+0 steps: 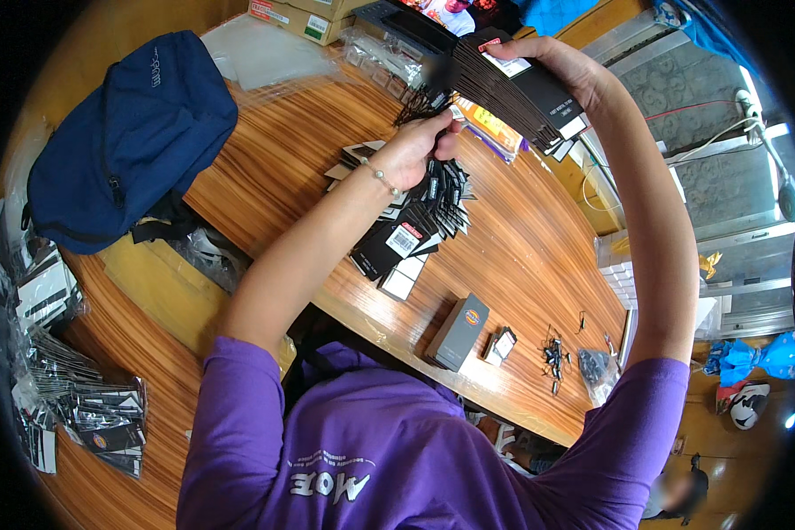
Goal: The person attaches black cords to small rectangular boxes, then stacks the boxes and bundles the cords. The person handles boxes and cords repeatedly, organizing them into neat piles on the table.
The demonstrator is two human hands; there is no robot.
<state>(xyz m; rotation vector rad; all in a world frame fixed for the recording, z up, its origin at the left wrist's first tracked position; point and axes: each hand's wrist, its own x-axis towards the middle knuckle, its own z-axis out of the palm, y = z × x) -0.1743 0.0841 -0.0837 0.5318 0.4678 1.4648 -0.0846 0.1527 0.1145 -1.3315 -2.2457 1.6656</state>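
Up at the far side of the table, my right hand point(556, 69) is closed round a thick stack of black hang tags point(526, 99), with a white label on the top one. My left hand point(420, 148) is in a pinch at the left end of this stack, on the tags' black cords point(424, 104); a small white piece shows by its fingertips. Below my left hand a fanned pile of black hang tags point(382, 249) lies on the table, some with white barcode labels. My left forearm hides part of that pile.
On the wooden table point(503, 238) stand a dark grey box point(459, 332), a small tag stack point(500, 345) and loose black cords point(554, 360). A navy bag point(132, 141) lies at the left, above bagged tags point(97, 415). Plastic sheets point(269, 55) and a screen point(442, 16) are at the back.
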